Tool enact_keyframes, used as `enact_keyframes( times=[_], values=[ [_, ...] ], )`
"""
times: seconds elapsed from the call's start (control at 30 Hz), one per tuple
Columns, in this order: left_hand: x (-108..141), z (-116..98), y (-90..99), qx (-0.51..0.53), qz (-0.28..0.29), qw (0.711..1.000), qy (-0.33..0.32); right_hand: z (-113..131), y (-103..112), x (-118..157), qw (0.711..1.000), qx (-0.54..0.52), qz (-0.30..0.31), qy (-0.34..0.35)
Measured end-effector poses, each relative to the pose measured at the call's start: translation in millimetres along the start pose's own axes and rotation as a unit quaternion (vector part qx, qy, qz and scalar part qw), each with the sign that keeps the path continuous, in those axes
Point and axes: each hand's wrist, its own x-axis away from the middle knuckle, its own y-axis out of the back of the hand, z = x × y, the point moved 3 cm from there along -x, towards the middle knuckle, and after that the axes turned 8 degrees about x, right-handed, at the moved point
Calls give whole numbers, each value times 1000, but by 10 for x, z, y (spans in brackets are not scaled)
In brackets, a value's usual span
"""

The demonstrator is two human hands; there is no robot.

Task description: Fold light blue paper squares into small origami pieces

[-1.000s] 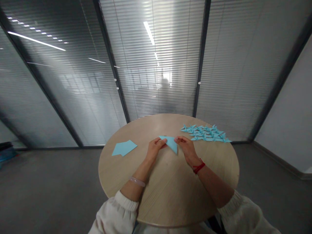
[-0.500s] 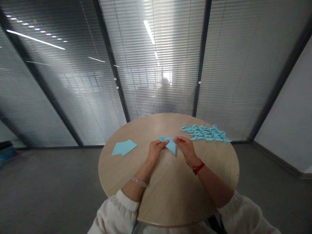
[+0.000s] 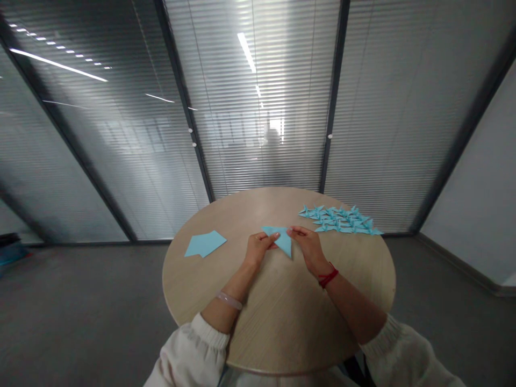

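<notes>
Between my hands is a folded sheet of blue origami paper [image 3: 284, 245], roughly triangular, with one point hanging toward me. My left hand [image 3: 259, 248] pinches its left part, thumb on top and fingers underneath. At the upper right corner, the thumb and fingers of my right hand [image 3: 308, 244] close on the paper's edge. Flat blue paper sheets [image 3: 205, 243] lie to the left of my left hand, partly overlapping. Beyond my right hand sits a group of several folded blue paper cranes [image 3: 342, 220] in rows.
All of this rests on a round wooden table [image 3: 290, 322] whose edge curves around my forearms. Glass panels with blinds [image 3: 262, 161] stand behind the table. A dark bin-like object [image 3: 10, 250] is on the floor at the far left.
Almost nothing differs. The folded paper's lower point has shifted very slightly, and both hands keep their pinch on it.
</notes>
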Motion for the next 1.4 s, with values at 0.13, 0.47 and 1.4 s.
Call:
enact_keyframes(
  times=[0.13,0.47,1.4],
  values=[
    [17,53,-26,6,29,999,30,-14,1,-11,1000,-5,-6,-7],
    [17,31,-45,-11,44,998,49,-1,-16,-5,1000,-8,7,9],
    [-58,144,67,13,46,997,60,-52,-38,-7,994,-17,101,31]
  ],
)
